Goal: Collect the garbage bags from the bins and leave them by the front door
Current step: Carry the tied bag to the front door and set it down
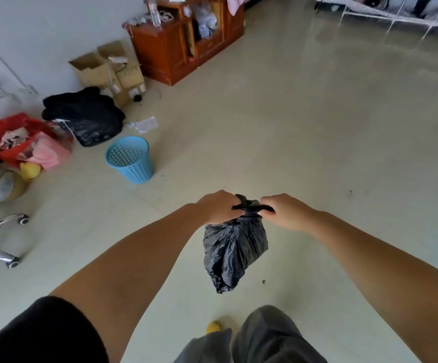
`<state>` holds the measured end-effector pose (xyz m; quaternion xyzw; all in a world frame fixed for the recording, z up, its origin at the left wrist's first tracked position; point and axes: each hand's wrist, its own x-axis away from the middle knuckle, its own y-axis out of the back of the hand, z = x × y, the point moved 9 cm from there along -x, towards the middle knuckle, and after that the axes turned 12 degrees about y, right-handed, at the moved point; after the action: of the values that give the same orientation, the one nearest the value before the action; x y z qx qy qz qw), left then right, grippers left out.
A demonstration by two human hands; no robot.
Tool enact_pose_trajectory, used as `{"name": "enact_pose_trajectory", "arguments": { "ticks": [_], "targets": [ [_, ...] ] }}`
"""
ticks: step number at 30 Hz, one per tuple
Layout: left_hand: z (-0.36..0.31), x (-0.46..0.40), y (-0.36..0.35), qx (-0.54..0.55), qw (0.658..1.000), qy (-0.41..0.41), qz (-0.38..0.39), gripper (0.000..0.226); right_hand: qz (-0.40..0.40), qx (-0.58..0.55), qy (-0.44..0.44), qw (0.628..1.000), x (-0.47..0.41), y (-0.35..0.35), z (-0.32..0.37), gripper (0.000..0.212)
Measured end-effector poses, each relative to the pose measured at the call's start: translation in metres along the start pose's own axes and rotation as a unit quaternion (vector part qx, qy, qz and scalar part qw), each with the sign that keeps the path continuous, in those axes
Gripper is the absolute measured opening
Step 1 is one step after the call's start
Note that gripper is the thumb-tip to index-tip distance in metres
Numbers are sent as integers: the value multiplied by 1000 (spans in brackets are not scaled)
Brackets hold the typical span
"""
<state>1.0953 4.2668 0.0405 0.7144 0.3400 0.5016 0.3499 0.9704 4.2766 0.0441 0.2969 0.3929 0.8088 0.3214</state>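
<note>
head view: in the lower middle of the frame a small black plastic garbage bag (234, 251) hangs in the air above the pale floor (317, 140), gathered at its neck. the left hand (219, 206) grips one twisted end of the neck with its fingers curled round it, and the right hand (286, 212) pinches the other end, so the two hands pull the bag's ears apart right at the top; it looks like a knot being drawn tight. the bag touches nothing but the hands.

to the left of the middle a light blue perforated plastic waste bin (131, 159) stands upright on the floor, and no liner shows over its rim, so i judge this bin already emptied. further to the upper left a second, larger black plastic bag (93, 131) lies on the floor beside a heap of dark cloth (81, 104), a red bag of scraps (10, 134) and open cardboard boxes (107, 69); whether it belongs to the task i cannot tell. a brown wooden cabinet (183, 45) sits at the top.

no front door is in view. as a judgement, the collecting is under way, one bag is nearly tied, and carrying it to the door and setting it down is left.
</note>
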Motion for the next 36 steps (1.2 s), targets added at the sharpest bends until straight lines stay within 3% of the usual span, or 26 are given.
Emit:
{"name": "enact_pose_trajectory", "arguments": {
  "ticks": [19, 36],
  "targets": [
    [-50, -431, 238, 18, 1000, -5, -10, 30, 18, 20, 17, 999, -280, 269, -303, 21],
    [-71, -849, 490, -19, 998, -66, 3, 33, -41, 13, -39, 998, -570, 536, -575, 23]
  ]
}}
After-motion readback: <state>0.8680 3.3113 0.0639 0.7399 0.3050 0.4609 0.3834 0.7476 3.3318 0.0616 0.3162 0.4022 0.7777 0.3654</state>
